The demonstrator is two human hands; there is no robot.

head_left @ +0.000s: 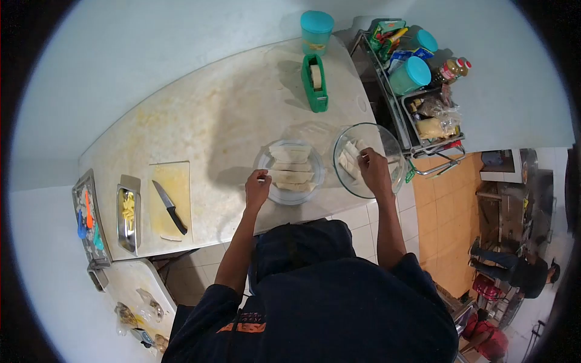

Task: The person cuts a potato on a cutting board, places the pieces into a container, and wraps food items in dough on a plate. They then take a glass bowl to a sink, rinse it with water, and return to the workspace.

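Observation:
Several pale, uncooked spring rolls lie side by side on a clear plate in front of me. My left hand is at the plate's left rim, thumb and fingers curled together; what they hold, if anything, is hard to see. To the right stands a glass bowl with more pale rolls inside. My right hand reaches into it from above, its fingers closed on a roll that they partly cover.
Left of the plate, a knife rests on a yellow cutting board, beside a metal tray of yellow strips. A green tape dispenser and a lidded container stand behind. A loaded rack borders the right. Two people are farther right.

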